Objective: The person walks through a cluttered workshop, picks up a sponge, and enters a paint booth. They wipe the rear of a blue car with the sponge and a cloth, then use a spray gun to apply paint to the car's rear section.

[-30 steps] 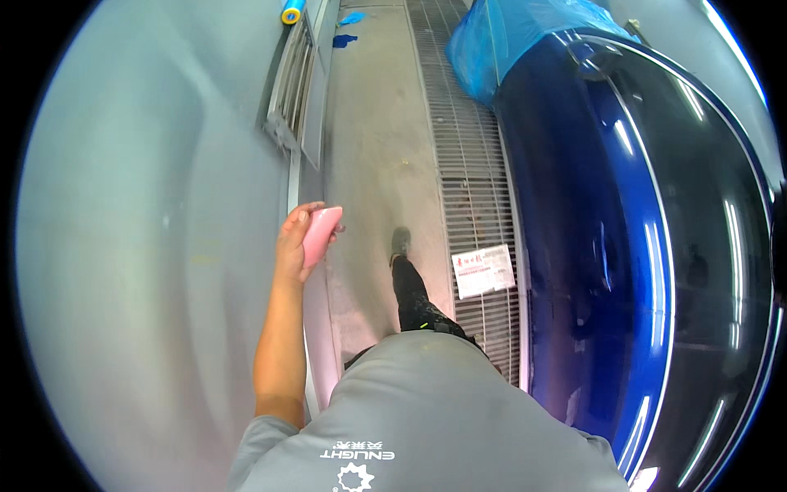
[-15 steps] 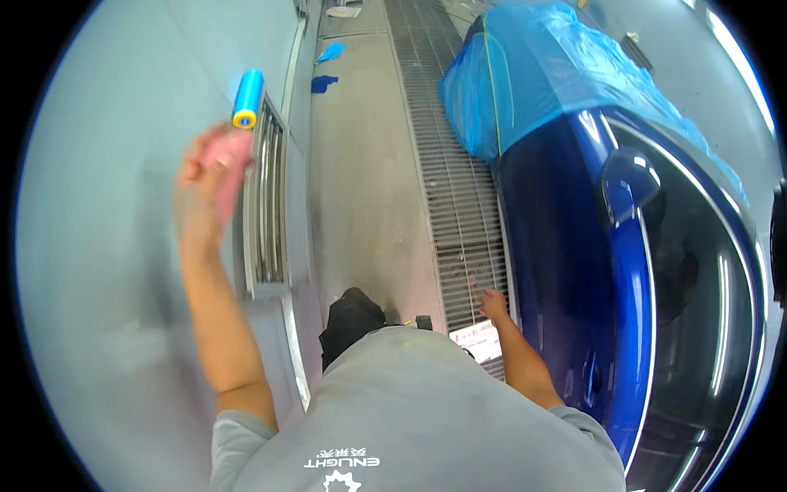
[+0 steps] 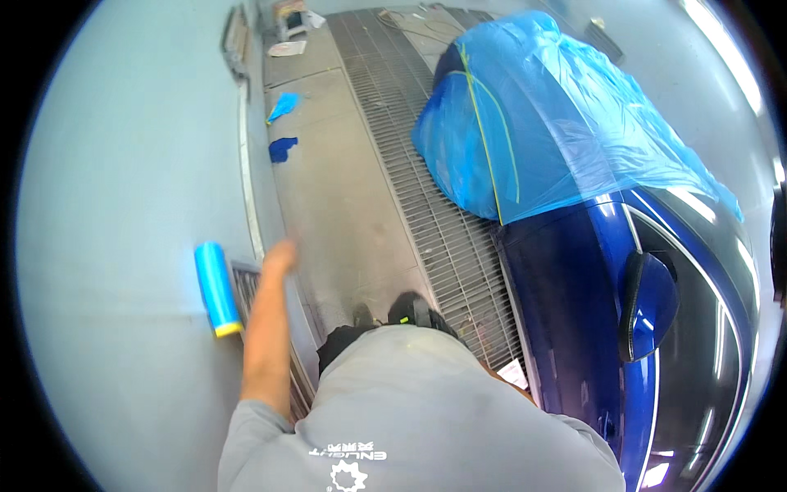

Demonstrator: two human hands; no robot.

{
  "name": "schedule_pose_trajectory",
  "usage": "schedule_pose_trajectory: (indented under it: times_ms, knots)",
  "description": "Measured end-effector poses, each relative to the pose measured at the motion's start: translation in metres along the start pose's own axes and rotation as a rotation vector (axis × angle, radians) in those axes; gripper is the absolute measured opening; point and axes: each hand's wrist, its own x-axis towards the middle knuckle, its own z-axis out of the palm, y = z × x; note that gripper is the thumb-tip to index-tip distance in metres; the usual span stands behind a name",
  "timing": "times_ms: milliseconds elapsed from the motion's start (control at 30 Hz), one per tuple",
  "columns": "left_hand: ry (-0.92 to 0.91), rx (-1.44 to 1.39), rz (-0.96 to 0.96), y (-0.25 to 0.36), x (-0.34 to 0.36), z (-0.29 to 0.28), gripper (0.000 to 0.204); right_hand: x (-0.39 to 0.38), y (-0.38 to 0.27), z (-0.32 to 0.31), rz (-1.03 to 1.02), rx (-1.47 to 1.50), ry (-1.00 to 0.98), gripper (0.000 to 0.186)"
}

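My left hand (image 3: 283,256) hangs beside the grey wall at the left, above the pale floor strip. Motion smears its fingers, and the pink cloth is not seen in it. A blue roll with a yellow end (image 3: 216,287) lies just left of my left forearm, by the slatted wall vent (image 3: 243,283). Of my right arm only a sliver of forearm (image 3: 516,385) shows past the grey shirt; its hand is hidden behind my body. Close to that forearm is a white printed sheet (image 3: 514,375), low over the floor grate.
A dark blue car (image 3: 566,320) stands along the right, its mirror (image 3: 652,307) jutting out. Blue plastic film (image 3: 549,115) covers its front. A metal floor grate (image 3: 410,156) runs beside it. Blue scraps (image 3: 283,149) lie on the floor ahead.
My view has moved forward along the car. My left hand has swung right and down from the wall, and the pink cloth is out of sight. My right hand has gone behind my body.
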Motion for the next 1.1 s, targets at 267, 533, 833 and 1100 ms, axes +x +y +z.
schedule_pose_trajectory:
  times_ms: [267,533,833,1100]
  knots:
    - [-0.186,-0.082,0.197,0.011,0.189,-0.005,0.035,0.064,-0.098,-0.137,0.302,0.468,0.133,0.028]
    - [-0.717,0.613,0.209,-0.009,0.258,-0.033,0.041,0.284,-0.141,-0.374,0.118,0.190,0.043,0.030]
    - [-0.675,0.347,0.625,-0.023,0.424,-0.206,0.029,0.478,-0.182,-0.772,0.164,0.958,0.583,0.010]
    - [-0.408,0.224,0.628,-0.126,0.626,-0.315,0.032,0.544,-0.305,-0.871,0.508,1.163,0.502,0.011]
